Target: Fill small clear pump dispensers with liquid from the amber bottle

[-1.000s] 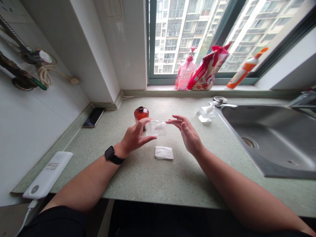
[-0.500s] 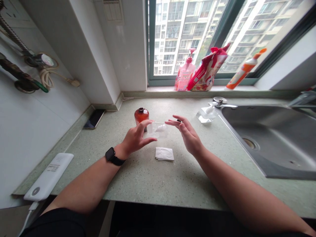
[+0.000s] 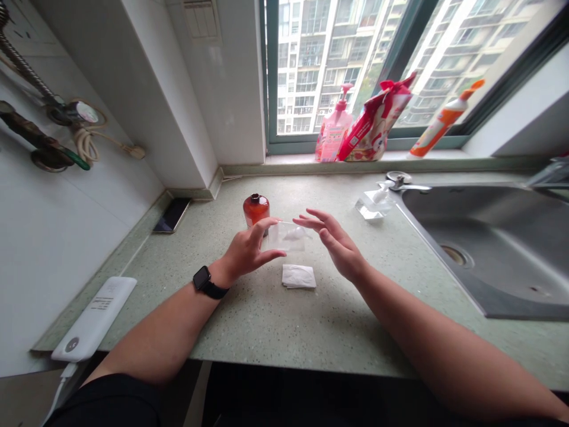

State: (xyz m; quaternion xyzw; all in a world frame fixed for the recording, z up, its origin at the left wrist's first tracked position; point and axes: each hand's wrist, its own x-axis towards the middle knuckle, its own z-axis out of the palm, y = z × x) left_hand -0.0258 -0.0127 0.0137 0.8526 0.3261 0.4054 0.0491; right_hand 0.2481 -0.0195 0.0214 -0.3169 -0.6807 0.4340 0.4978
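Observation:
My left hand point(image 3: 246, 249) curls in a C shape around a clear rectangular thing point(image 3: 287, 236), with the index finger at its top edge and the thumb by its lower edge. Something whitish shows through it; I cannot make out whether it is a packet or a box. My right hand point(image 3: 335, 240) is open, its fingers stretched out and the fingertips close to the clear thing's upper right edge. Behind my left hand stands an amber bottle point(image 3: 256, 206) with an uncovered neck, its lower part hidden. A folded white tissue point(image 3: 299, 276) lies on the counter below the clear thing.
Right of centre stands a clear pump bottle point(image 3: 373, 204), beside the steel sink point(image 3: 482, 255). A phone point(image 3: 172, 214) and a white power bank point(image 3: 95, 319) lie on the left. On the windowsill are a pink pump bottle point(image 3: 333, 133), a red bag point(image 3: 377, 127) and an orange-white bottle point(image 3: 440, 129).
My right hand's fingertips have shifted slightly left and up. A small dark spot between its fingers no longer shows. My left hand keeps its grip around the clear thing.

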